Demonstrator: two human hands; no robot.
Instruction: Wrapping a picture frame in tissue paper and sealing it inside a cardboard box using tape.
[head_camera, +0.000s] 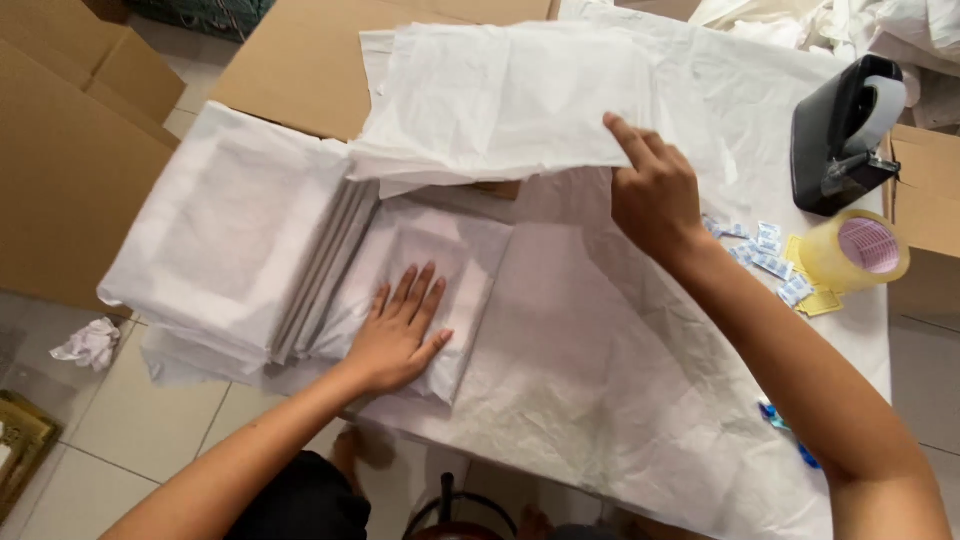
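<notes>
The work surface is covered with large sheets of thin white tissue paper, wrinkled and a little translucent. Under it and beyond it lie flat brown cardboard pieces, and the floor is of pale square tiles with a crumpled white paper ball on it.

The landmark is the flat white wrapped packet near the front edge of the surface. The left hand lies flat on this packet with the fingers spread and apart, pressing and not grasping. Just to the left of the packet there is a stack of similar white square packets, leaning like books. Above the packet, the right hand holds up the edge of a loose tissue sheet; the thumb and fingers are closed together on the paper while the index finger points up.

Far to the right of the packet stand a black tape dispenser and a roll of clear yellowish tape, with small white and blue sachets scattered beside the roll. No open container with contents is visible.
</notes>
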